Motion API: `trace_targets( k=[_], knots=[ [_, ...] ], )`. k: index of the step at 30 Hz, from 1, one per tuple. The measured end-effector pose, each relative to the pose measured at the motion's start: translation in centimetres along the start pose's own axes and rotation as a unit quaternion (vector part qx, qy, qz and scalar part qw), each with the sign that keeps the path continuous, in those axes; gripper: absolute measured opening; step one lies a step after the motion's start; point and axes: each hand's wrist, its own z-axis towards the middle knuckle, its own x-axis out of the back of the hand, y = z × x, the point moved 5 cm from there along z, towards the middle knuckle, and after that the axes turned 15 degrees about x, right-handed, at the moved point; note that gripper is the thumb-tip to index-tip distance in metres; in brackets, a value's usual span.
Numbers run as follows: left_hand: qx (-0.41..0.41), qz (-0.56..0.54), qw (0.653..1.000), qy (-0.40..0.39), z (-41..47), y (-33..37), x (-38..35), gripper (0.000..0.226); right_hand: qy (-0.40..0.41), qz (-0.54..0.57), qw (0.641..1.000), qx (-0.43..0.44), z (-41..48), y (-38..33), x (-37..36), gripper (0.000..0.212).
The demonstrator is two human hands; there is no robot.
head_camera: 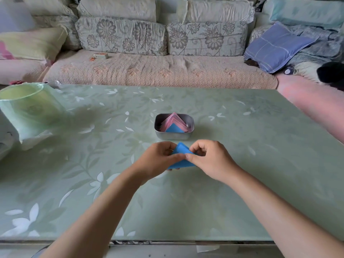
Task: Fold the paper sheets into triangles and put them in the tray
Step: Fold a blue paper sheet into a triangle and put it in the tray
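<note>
Both hands meet over the green leaf-print table (242, 146), just in front of the metal tray (174, 135). The left hand (160, 159) and right hand (208, 157) each pinch the blue paper sheet (181, 155) with curled fingers, thumb tips nearly touching. The tray already has pink folded triangles (172, 120) plus a blue triangle (174, 128) leaning in front.

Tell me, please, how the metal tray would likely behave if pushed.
The metal tray looks low and wide, so it should slide rather than tip. Holding folded papers, it is probably light, and the glossy table may let it skid.
</note>
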Motion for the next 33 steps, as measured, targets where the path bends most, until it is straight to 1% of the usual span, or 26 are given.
trace_targets(
  k=[3, 7, 11, 13, 15, 17, 19, 22, 24, 27, 30, 33],
  knots=[
    [0.000, 0.002, 1.000, 0.012, 0.1, -0.3, 0.0, 0.008, 0.011, 0.021, 1.000, 0.005, 0.0, -0.2, -0.2, 0.018],
    [0.010, -0.037, 0.999, 0.017, 0.3, -0.5, 0.4, 0.006, 0.005, 0.080, 0.997, -0.019, 0.1, -0.5, -0.4, 0.024],
    [0.003, -0.016, 0.999, 0.036, 0.6, -0.5, 0.6, 0.008, -0.007, 0.140, 0.989, -0.045, 0.1, -0.5, -0.6, 0.012],
    [-0.002, 0.008, 0.999, 0.045, 0.7, -0.5, 0.6, 0.012, -0.013, 0.145, 0.988, -0.046, 0.1, -0.4, -0.7, 0.007],
    [-0.009, 0.025, 0.999, 0.047, 0.7, -0.6, 0.5, 0.014, -0.016, 0.142, 0.989, -0.039, 0.1, -0.4, -0.8, 0.007],
    [-0.015, 0.027, 0.999, 0.042, 0.8, -0.6, 0.3, 0.014, -0.020, 0.127, 0.991, -0.028, 0.1, -0.3, -0.9, 0.008],
    [-0.022, 0.026, 0.998, 0.053, 0.8, -0.6, 0.1, 0.012, -0.024, 0.101, 0.994, -0.015, 0.1, -0.2, -1.1, 0.008],
    [-0.052, 0.053, 0.988, 0.137, 0.8, -0.5, 0.1, 0.008, -0.004, 0.071, 0.997, 0.002, 0.1, -0.2, -1.1, 0.009],
    [-0.073, 0.052, 0.979, 0.181, 0.5, -0.3, 0.0, 0.021, 0.004, 0.041, 0.999, 0.013, 0.2, -0.3, -0.9, 0.010],
    [-0.104, 0.075, 0.974, 0.187, 0.3, 0.1, -0.5, 0.028, 0.011, 0.014, 1.000, 0.022, 0.1, -0.6, -0.7, 0.017],
    [-0.107, 0.077, 0.973, 0.190, 0.3, 0.1, -0.8, 0.034, 0.003, -0.018, 0.999, 0.038, -0.1, -1.1, -0.8, 0.025],
    [-0.105, 0.078, 0.973, 0.188, 0.5, -0.1, -1.0, 0.035, -0.011, -0.066, 0.996, 0.064, -0.2, -1.7, -1.1, 0.026]
  ],
)
